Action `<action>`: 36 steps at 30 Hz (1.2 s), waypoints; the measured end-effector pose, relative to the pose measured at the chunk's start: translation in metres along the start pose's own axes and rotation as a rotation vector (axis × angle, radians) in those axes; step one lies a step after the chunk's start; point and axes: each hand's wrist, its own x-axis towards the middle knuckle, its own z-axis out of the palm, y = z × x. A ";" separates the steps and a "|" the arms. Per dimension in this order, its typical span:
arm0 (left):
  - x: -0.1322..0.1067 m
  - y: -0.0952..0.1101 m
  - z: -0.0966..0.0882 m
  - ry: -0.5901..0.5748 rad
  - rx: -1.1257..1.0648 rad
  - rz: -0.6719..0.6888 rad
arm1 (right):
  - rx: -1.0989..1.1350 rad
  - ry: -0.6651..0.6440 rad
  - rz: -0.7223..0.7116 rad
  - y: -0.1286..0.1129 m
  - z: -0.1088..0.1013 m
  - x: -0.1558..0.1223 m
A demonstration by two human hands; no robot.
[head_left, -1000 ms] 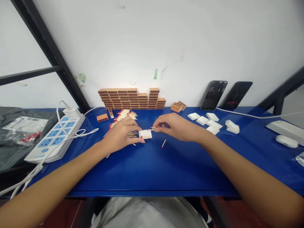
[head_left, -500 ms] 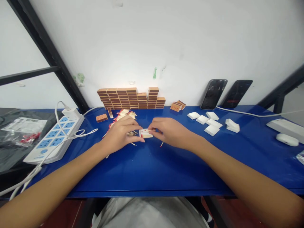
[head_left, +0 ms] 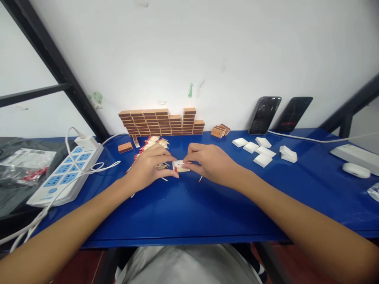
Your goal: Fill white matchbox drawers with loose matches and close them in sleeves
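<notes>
A small white matchbox tray (head_left: 186, 169), partly filled with red-tipped matches, lies on the blue table between my hands. My left hand (head_left: 151, 166) grips the tray's left end, thumb at the near side and index finger at the far side. With thumb and fingers pinched together, my right hand (head_left: 209, 161) holds a match (head_left: 180, 164) over the tray's right part. Behind and beneath my left hand spreads a heap of loose matches (head_left: 154, 142). One stray match (head_left: 200, 179) sits on the table below my right hand.
Stacked matchboxes (head_left: 160, 123) line the wall, and a single matchbox (head_left: 125, 147) lies left. Matchbox sleeves (head_left: 218, 131) sit right of the stack. Several white trays (head_left: 263, 160) lie farther right, before two leaning phones (head_left: 264, 115). A power strip (head_left: 66, 173) with cables stands left.
My right hand has brought the match slightly lower into the tray. My left hand stays at the tray's left end. The whole view has shifted slightly.
</notes>
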 end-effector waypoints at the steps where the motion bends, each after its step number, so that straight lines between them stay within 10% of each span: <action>1: 0.000 0.000 0.000 -0.001 0.002 -0.001 | 0.005 0.016 0.003 0.000 0.001 0.000; 14: -0.001 -0.004 -0.003 -0.004 0.028 -0.047 | 0.126 0.065 0.006 0.009 -0.011 0.002; 25: -0.003 -0.018 -0.012 0.089 0.196 -0.145 | 0.295 -0.532 0.166 0.037 -0.028 -0.009; 36: 0.000 -0.014 -0.015 0.162 0.344 -0.219 | 0.445 -0.050 0.205 -0.026 0.030 0.013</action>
